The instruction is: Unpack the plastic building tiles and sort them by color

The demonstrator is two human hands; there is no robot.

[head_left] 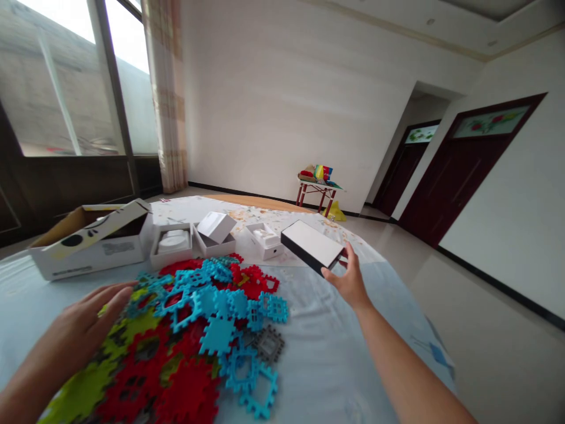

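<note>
My right hand (pixel 350 277) grips the near right end of a flat box (pixel 314 242) with a white top and black sides, thumb on one side and fingers on the other. At the left, my left hand (pixel 83 324) lies with fingers stretched out over the edge of a heap of plastic interlocking tiles. Blue tiles (pixel 218 335) cover the heap's right side, red tiles (pixel 188 391) its front and back, and green tiles (pixel 86 388) lie beside and under my left hand. One grey tile (pixel 269 344) sits at the heap's right edge.
Behind the heap stand a large open carton (pixel 95 250), a small white box (pixel 171 246) with a white item inside, a box with a tilted lid (pixel 216 226), and another open white box (pixel 265 240). A patterned cloth (pixel 318 353) covers the table. A small side table (pixel 320 185) stands by the wall.
</note>
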